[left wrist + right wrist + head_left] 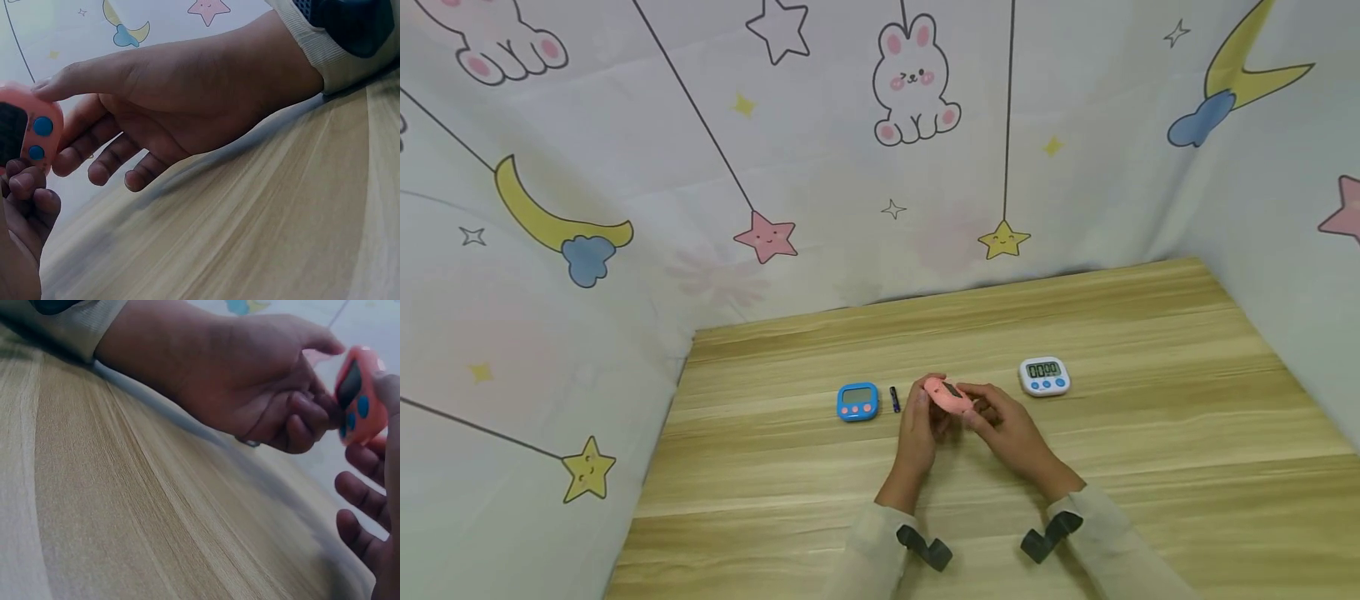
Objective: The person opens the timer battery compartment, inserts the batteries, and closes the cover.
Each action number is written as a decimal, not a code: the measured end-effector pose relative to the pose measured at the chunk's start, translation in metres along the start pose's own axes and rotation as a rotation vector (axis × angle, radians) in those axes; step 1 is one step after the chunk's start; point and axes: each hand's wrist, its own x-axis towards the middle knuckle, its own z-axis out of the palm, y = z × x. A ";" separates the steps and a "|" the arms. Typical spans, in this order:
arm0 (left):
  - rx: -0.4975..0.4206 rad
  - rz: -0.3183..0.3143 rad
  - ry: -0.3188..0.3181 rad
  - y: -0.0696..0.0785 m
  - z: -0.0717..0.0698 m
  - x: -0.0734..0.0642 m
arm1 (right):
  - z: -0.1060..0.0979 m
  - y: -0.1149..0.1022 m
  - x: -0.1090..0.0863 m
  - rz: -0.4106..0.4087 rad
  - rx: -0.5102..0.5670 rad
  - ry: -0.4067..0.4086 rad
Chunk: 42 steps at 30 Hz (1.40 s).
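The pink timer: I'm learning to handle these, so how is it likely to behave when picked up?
The pink timer is probably stiff, showing no visible bend. It may be light, being small beside the left hand and right hand holding it. Smooth-looking and rounded, it might slip from a loose pinch.

A curtained booth (rabbit-print cloth).

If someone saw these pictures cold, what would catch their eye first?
Probably the pink timer, held between the left hand and right hand above the wooden table. Next, the blue timer lying left of the hands and the white timer to their right. Behind, a pale backdrop shows a winking rabbit, moons and stars.
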 end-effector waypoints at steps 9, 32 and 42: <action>-0.024 -0.008 0.047 -0.003 0.004 0.002 | -0.011 -0.036 0.001 0.046 0.099 0.020; 0.214 -0.105 0.250 0.007 0.007 0.003 | -0.013 -0.036 0.004 -0.034 0.152 0.155; 0.180 -0.156 0.294 -0.027 -0.001 0.006 | -0.009 -0.024 0.007 -0.114 0.007 0.135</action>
